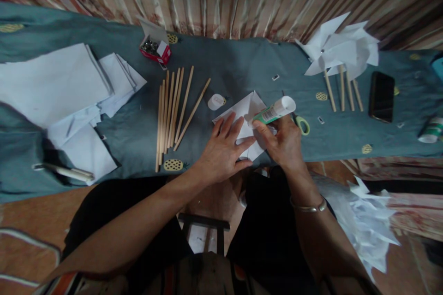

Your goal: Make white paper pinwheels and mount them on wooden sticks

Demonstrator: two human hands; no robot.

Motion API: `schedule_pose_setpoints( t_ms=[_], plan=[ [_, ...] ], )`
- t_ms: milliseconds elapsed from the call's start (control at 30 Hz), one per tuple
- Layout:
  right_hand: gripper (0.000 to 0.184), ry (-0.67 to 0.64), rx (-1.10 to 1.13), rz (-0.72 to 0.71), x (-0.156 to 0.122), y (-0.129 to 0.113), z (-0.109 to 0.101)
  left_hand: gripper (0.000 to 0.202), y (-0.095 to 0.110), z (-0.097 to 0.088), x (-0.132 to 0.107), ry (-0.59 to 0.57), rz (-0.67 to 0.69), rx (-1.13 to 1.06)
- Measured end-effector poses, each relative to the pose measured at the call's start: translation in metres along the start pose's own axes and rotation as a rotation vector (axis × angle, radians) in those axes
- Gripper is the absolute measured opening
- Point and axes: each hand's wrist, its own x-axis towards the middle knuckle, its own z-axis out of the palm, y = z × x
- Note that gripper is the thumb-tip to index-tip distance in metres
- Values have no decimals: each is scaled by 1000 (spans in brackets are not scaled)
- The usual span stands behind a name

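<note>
A square of white paper (246,107) with cuts or folds lies near the table's front edge. My left hand (221,150) rests flat on it, fingers spread. In my right hand (285,140) is a green and white glue stick (276,109), tilted, its lower end at the paper. Whether glue has come off onto the paper I cannot tell. The white glue cap (216,101) stands on the cloth just left of the paper. Scissors with a green handle (302,125) lie beside my right hand, partly hidden by it.
Several wooden sticks (171,110) lie left of the paper. Farther left are stacked white sheets (51,83). A red box of metal pins (155,50) sits at the back. Paper pinwheels (341,48), a phone (381,97) and another green-white tube (432,130) are on the right.
</note>
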Motion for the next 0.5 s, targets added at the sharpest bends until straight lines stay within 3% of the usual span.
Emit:
schedule_pose_setpoints(
  t_ms=[500],
  plan=[
    [38,-38,3,-44,1,-10,3,54,1,-1,0,3,2,6]
  ],
)
